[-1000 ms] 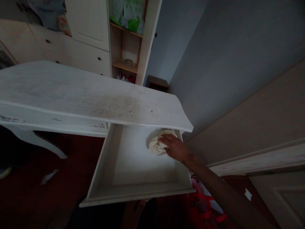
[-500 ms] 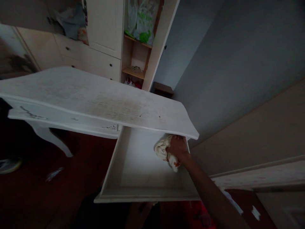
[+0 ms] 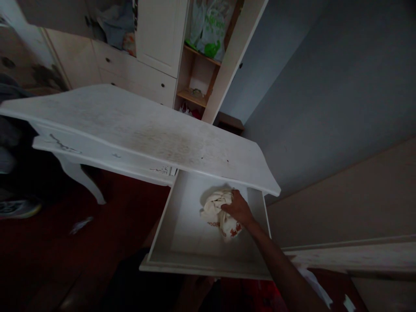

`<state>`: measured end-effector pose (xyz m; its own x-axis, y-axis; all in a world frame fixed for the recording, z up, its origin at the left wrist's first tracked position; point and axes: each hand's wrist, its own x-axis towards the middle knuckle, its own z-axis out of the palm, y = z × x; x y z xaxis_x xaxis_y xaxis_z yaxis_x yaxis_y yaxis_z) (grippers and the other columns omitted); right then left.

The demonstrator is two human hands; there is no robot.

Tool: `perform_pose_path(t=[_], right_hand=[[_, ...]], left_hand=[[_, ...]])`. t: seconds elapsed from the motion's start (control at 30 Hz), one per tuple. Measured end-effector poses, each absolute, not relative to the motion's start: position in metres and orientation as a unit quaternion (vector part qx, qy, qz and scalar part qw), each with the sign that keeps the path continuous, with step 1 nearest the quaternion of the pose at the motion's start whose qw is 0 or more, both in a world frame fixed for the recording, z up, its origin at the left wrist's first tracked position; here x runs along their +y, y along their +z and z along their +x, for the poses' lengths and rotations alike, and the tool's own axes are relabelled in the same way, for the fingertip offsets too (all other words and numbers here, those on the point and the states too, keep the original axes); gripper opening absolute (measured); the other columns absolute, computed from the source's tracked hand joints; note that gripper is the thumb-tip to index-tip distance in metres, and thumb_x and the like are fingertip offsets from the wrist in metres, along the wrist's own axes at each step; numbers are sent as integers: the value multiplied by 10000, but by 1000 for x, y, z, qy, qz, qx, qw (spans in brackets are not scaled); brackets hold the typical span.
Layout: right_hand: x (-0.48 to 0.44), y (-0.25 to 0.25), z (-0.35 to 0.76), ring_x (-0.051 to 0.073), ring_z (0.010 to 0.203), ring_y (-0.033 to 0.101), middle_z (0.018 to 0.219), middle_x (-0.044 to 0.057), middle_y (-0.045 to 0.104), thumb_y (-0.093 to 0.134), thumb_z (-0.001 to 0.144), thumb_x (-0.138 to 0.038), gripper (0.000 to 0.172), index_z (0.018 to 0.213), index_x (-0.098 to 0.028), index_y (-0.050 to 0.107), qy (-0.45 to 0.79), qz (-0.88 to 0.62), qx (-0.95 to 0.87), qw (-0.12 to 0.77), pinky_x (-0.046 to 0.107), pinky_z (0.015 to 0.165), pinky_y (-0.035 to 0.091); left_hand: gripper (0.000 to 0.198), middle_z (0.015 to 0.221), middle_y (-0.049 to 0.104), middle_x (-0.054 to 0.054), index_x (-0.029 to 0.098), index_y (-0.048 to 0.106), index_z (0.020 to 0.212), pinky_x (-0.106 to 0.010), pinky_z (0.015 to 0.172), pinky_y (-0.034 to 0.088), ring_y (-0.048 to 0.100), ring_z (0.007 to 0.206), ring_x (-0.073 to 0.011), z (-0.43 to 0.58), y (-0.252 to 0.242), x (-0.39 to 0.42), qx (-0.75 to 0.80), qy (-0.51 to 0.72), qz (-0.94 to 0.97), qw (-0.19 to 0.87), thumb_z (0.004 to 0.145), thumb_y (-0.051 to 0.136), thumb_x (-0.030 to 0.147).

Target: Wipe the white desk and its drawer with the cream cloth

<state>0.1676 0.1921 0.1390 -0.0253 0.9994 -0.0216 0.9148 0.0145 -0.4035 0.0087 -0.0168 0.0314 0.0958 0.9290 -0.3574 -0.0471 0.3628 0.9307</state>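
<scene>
My right hand grips a crumpled cream cloth with reddish-brown print. Its fingers press into the folds, and the cloth is inside a pulled-out drawer, over the drawer's pale bottom. The drawer belongs to a white table with a scuffed, stained top. Below the drawer front, in deep shadow, my left hand shows only in part; its fingers are too dark and hidden to make out.
Behind the table stands a white cabinet with an open door and plastic bags on a shelf. A grey wall rises at the right. Someone's shoe is on the dark red floor at the left, near a paper scrap.
My right hand has brought the cloth from the drawer's back right corner toward its middle, where more of the print shows. The view has shifted slightly. My left hand stays beneath the drawer front.
</scene>
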Motion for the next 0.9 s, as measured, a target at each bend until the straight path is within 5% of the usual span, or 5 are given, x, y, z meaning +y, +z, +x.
perform_pose_path(t=[0.27, 0.43, 0.63, 0.77, 0.9], right_hand=[[160, 154, 125, 196, 770, 619, 849, 20, 660, 721, 626, -236, 370, 922, -212, 500, 299, -596, -738, 103, 298, 693, 486], [164, 204, 131, 173, 699, 607, 796, -17, 666, 718, 622, -263, 347, 915, -223, 536, 343, -560, -730, 191, 264, 606, 470], [201, 282, 149, 275, 1025, 620, 1204, 97, 642, 675, 682, -299, 431, 1081, -230, 526, 44, -539, -758, 364, 401, 875, 488], [256, 286, 164, 322, 1201, 510, 1286, 153, 578, 653, 736, -255, 461, 1169, -181, 515, -119, -523, -786, 308, 447, 1012, 403], [302, 248, 166, 329, 1141, 513, 1212, 170, 601, 621, 771, -224, 425, 1178, -148, 523, -171, -575, -777, 191, 442, 962, 410]], left_hand=[[352, 1110, 710, -61, 222, 723, 961, -395, 976, 507, 608, 1122, -292, 1, 37, -10, 515, 345, 395, 678, 819, 653, 537], [343, 1238, 597, -83, 175, 588, 1211, -431, 885, 541, 612, 1052, -233, -4, 38, -4, 497, 319, 398, 702, 932, 581, 376], [338, 1244, 595, -88, 185, 589, 1212, -423, 880, 544, 612, 1048, -227, -9, 41, -2, 477, 276, 402, 731, 930, 583, 372], [340, 1247, 593, -92, 184, 585, 1218, -425, 881, 543, 612, 1048, -224, -11, 43, -3, 472, 259, 401, 741, 932, 582, 368], [348, 1245, 593, -92, 180, 581, 1222, -429, 880, 543, 612, 1050, -226, -12, 44, -3, 478, 253, 397, 742, 929, 586, 368]])
